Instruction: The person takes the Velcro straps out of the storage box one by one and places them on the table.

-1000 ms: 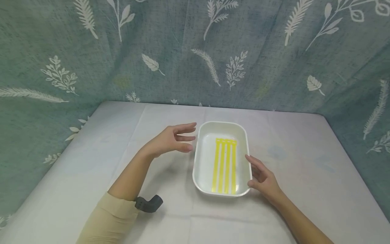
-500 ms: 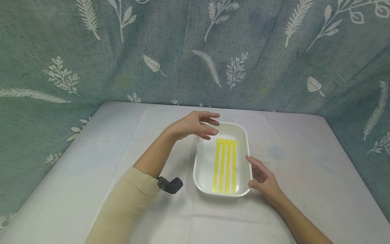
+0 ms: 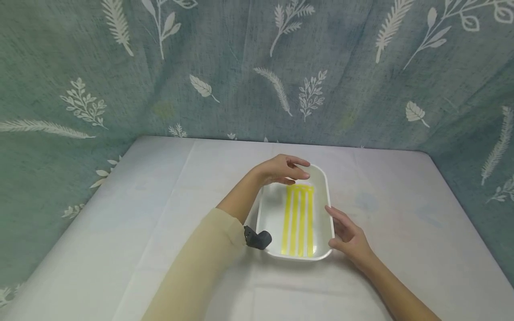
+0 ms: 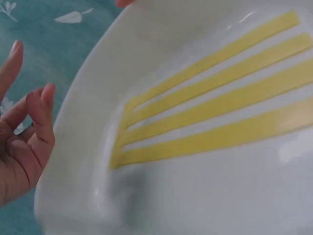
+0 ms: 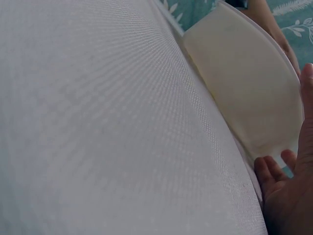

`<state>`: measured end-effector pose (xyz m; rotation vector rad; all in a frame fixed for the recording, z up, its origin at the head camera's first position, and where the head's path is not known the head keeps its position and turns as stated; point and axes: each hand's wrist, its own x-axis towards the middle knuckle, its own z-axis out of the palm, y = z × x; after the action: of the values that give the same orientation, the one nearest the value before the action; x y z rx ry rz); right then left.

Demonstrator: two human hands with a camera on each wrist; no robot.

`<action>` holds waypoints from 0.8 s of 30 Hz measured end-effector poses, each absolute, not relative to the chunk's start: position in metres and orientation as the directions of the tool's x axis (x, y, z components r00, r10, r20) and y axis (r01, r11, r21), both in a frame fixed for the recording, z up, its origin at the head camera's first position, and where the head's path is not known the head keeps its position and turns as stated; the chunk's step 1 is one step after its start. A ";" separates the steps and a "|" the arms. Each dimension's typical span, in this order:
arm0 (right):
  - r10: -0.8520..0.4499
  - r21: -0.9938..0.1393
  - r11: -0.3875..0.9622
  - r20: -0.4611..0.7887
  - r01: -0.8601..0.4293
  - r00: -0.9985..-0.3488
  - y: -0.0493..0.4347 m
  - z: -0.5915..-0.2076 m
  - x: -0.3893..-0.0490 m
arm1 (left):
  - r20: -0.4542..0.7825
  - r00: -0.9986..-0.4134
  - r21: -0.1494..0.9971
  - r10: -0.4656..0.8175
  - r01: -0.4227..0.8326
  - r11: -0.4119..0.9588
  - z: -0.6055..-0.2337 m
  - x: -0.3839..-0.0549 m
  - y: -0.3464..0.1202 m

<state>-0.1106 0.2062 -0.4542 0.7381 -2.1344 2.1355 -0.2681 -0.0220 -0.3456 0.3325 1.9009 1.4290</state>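
A white rectangular tray (image 3: 273, 214) with rounded corners stands on the table. Flat yellow strips (image 3: 295, 218) lie lengthwise inside it, side by side, their far ends close together; their exact kind is unclear. My left hand (image 3: 281, 170) hovers over the tray's far end, fingers loosely bent, with nothing visible in them. The left wrist view shows this hand (image 4: 24, 127) beside the yellow strips (image 4: 210, 98), apart from them. At the tray's right side, my right hand (image 3: 351, 240) touches the outer wall with its fingertips and thumb, also seen in the right wrist view.
A white cloth (image 3: 401, 214) covers the table. Behind and at the sides hangs a green-blue curtain (image 3: 241, 89) with white leaf prints. A black device (image 3: 258, 238) on the left wrist overlaps the tray's near left corner in the head view.
My left hand has moved right, from beside the tray to above its far end, rising midway and then lowering. The right hand has stayed at the tray's right side.
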 end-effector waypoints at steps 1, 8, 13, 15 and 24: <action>-0.304 -0.935 -0.058 0.351 -0.351 -0.886 0.207 -0.454 -0.111 | -0.402 -0.711 0.906 0.577 -0.218 0.362 -0.349 -0.268 -0.019; -0.304 -0.940 -0.012 0.329 -0.341 -0.894 0.207 -0.454 -0.111 | -0.403 -0.767 0.889 0.500 -0.198 0.413 -0.373 -0.262 0.003; -0.312 -0.942 -0.025 0.327 -0.336 -0.892 0.207 -0.453 -0.111 | -0.314 -0.833 0.881 0.455 -0.077 0.467 -0.390 -0.260 0.012; -0.311 -0.943 -0.025 0.323 -0.332 -0.894 0.206 -0.453 -0.111 | -0.281 -0.857 0.863 0.432 -0.029 0.504 -0.395 -0.259 0.014; -0.294 -0.945 0.008 0.311 -0.328 -0.904 0.206 -0.452 -0.111 | -0.194 -0.887 0.791 0.418 0.111 0.602 -0.404 -0.255 0.018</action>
<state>-0.1107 0.2062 -0.4524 0.6831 -2.2124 2.0860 -0.2555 0.0180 -0.4039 0.4265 2.4716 1.1842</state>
